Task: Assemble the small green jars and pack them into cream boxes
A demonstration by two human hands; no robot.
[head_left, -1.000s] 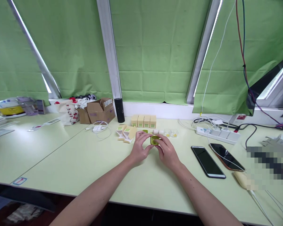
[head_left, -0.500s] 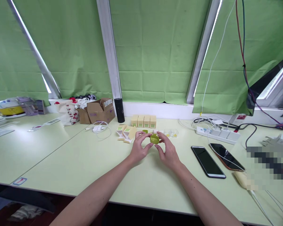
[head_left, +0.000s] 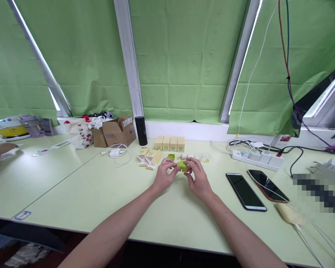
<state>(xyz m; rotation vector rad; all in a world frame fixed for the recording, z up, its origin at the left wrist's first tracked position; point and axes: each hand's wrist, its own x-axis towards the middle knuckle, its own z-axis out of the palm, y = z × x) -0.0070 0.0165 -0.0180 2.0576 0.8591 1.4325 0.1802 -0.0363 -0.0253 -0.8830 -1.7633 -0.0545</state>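
Observation:
A small green plastic piece is held a little above the table between my two hands. My left hand pinches its left side with thumb and fingers. On the other side, my right hand grips it with thumb and fingertips. A pale bit sticks out below the piece, too small to name. Just behind my hands lie another green plastic part, a small pinkish-white piece and clear round plastic cups with something yellow inside.
Several small cream boxes stand in a row, with opened ones in front. Behind are a black bottle and a cardboard box. Two phones and a power strip lie right. Another person's hand is at far left.
The green piece has been turned in my hands: its hollow faced me before, now its closed outside shows. Another person's hand has appeared at the far left.

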